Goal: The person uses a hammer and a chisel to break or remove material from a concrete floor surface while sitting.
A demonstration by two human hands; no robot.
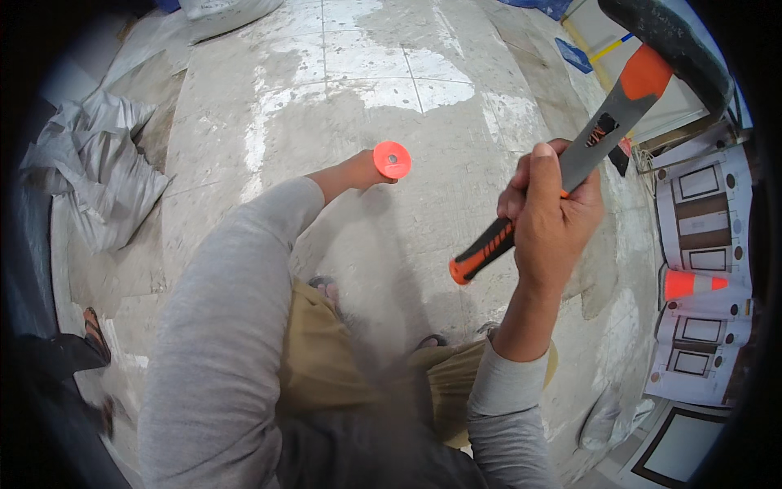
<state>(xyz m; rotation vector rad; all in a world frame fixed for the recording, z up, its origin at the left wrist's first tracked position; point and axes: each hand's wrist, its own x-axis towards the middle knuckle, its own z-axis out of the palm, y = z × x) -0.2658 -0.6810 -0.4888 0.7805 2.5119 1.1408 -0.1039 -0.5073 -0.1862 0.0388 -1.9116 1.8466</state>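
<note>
My left hand [358, 172] reaches forward over the floor, closed around a chisel with a round orange hand guard [393, 160]. The chisel is seen end-on, with a metal spot at the guard's centre; its shaft and tip are hidden. Raised on the right, my right hand [555, 220] grips a club hammer [601, 140] around its grey, black and orange handle. Its dark, heavy head points up and away to the far right, apart from the chisel. The thumb lies along the handle. Beneath both hands is a worn tiled floor [456, 220] with whitish patches.
A crumpled grey sack [106, 175] lies at the left, a white sack [224, 12] at the far edge. Another person's sandalled foot [96, 334] stands at left. On the right are printed sheets [705, 216], an orange cone [683, 284], a plastic bag [601, 420] and a blue flat object [573, 55].
</note>
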